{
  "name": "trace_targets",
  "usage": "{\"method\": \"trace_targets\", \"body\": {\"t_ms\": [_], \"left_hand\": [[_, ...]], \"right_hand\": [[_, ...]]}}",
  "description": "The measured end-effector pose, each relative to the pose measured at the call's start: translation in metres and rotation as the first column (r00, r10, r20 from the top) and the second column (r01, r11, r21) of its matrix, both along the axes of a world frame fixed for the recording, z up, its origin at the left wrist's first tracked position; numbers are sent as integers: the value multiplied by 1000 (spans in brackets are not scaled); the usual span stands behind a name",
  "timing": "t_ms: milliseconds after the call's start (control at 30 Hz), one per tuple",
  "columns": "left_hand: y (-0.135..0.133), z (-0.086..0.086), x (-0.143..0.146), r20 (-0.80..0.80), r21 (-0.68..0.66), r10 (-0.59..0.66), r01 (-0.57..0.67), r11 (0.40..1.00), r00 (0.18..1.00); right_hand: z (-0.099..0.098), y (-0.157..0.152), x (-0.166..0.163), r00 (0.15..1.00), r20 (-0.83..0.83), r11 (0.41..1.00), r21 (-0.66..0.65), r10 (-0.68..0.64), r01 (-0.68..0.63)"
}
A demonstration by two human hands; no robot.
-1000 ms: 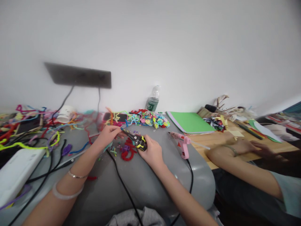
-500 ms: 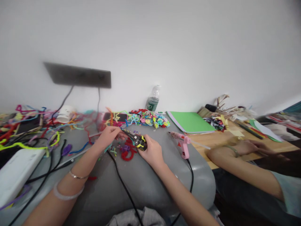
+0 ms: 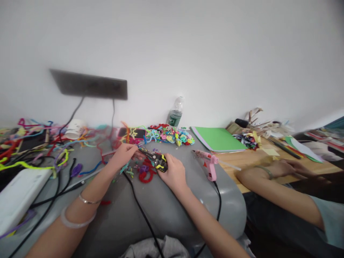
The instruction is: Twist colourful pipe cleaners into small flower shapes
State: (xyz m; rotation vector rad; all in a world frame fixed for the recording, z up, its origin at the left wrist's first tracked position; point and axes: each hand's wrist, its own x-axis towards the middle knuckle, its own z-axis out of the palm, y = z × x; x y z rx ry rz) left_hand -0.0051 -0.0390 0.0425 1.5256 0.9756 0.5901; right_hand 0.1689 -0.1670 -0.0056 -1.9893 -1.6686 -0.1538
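Note:
My right hand [image 3: 173,172] is wrapped round the black and yellow handles of a pair of wire-stripping pliers [image 3: 153,157], whose jaws point left. At the jaws' tip, the fingers of my left hand [image 3: 126,153] pinch a piece of pipe cleaner, mostly hidden by the fingers; a bit of blue-purple shows there. Just below the pliers lies a curled red pipe cleaner [image 3: 146,177] with a purple one [image 3: 144,167] against it. Small teal and green clippings [image 3: 129,171] are scattered on the grey table beneath my left hand.
A pink glue gun [image 3: 209,165] with a black cord stands at the right. Behind lie a heap of colourful pipe-cleaner flowers [image 3: 172,135], a water bottle [image 3: 176,111] and green paper [image 3: 219,139]. Cables, a white box [image 3: 24,197] and tangled pipe cleaners crowd the left. Another person's arm [image 3: 282,195] rests at right.
Almost nothing differs. Both hands and the pliers keep the same place, and the view has shifted very slightly.

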Motion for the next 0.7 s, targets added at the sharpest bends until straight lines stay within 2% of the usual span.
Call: {"method": "trace_targets", "body": {"t_ms": [233,433,700], "left_hand": [[-1,5,-2,16,-6,45,-45,999,999],[0,1,-4,-16,164,-5,7,986,1000],[-1,1,-4,-1,193,-24,24,981,1000]], "right_hand": [[3,0,1,999,-46,1000,-12,-24,24],[3,-1,0,998,-63,1000,-13,-7,6],[2,-1,-1,997,-72,1000,-25,2,-4]]}}
